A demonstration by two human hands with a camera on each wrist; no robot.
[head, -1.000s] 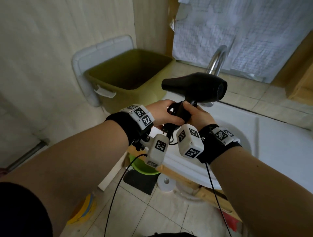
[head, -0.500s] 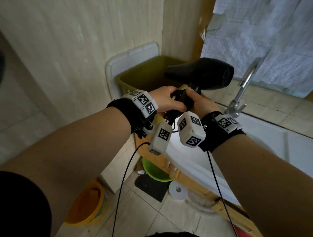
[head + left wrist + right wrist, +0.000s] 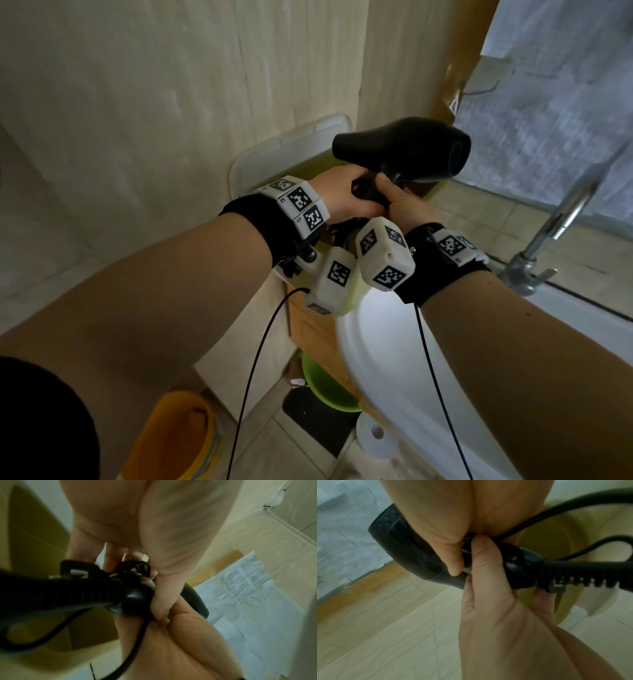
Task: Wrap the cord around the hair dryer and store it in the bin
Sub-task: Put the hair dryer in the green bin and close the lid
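The black hair dryer (image 3: 404,150) is held upright in the air, nozzle pointing left, in front of the olive bin (image 3: 308,167), which it mostly hides. My left hand (image 3: 344,197) and right hand (image 3: 402,205) both grip its handle from opposite sides. In the left wrist view, loops of black cord (image 3: 137,566) lie wound on the handle under my fingers, with the plug (image 3: 77,570) beside them. A loose stretch of cord (image 3: 135,635) hangs below. The ribbed cord sleeve (image 3: 582,577) shows in the right wrist view, with the bin (image 3: 556,536) behind it.
A white lid (image 3: 267,161) leans on the wall behind the bin. The white sink (image 3: 394,359) and its faucet (image 3: 561,219) are to the right. On the floor below stand a yellow bucket (image 3: 178,442) and a green basin (image 3: 322,387).
Both hands have carried the dryer left and up, away from the sink, until it stands in front of the bin. The grip on the handle is unchanged.
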